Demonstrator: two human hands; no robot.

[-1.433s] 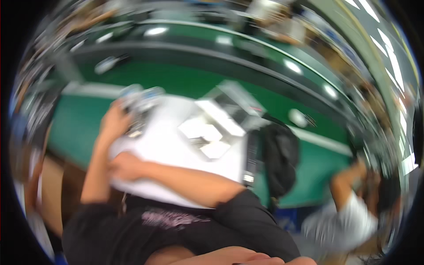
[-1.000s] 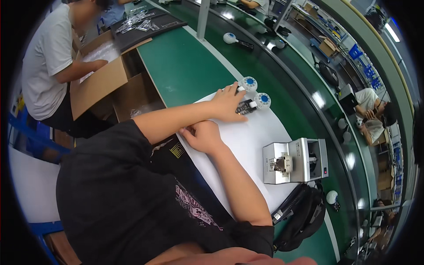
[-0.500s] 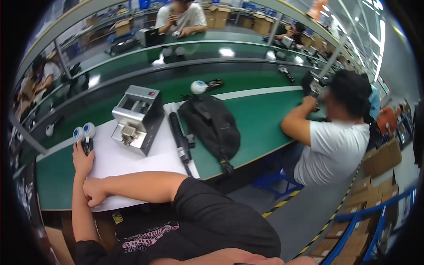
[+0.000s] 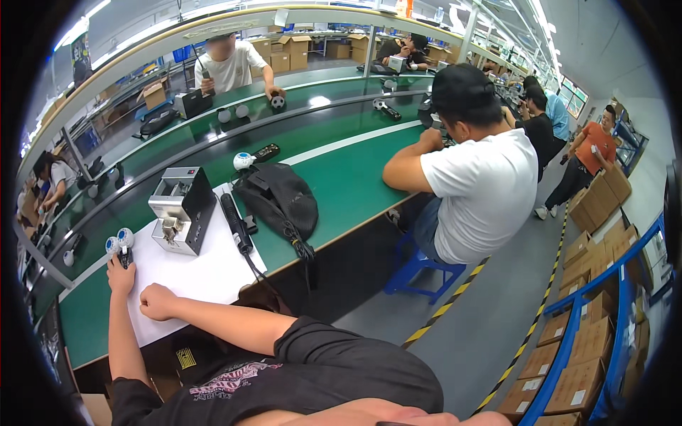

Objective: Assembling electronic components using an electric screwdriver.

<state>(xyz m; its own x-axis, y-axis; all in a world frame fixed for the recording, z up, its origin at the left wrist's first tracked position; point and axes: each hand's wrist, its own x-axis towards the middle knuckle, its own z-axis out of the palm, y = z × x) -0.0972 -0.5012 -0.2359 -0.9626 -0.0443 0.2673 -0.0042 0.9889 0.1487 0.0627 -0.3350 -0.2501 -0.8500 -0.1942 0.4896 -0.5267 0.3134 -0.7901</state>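
Note:
My left hand is closed around the black body of a small device topped by two white balls with blue, eye-like spots. It sits at the left edge of a white paper sheet. My right hand rests curled in a fist on the sheet; its fingers are tucked under and nothing shows in it. On the sheet's far part stands a silver and black metal machine with a clamp-like front. To its right lies a black stick-shaped tool with a cable.
A black mesh bag lies on the green bench. Behind it is another device with a white ball. A co-worker in white sits at right on a blue stool. Cartons fill a blue rack beyond the aisle.
The view has swung rightward, showing more of the aisle and co-workers. My right fist has come away from my left forearm onto the paper. My left hand still holds the device.

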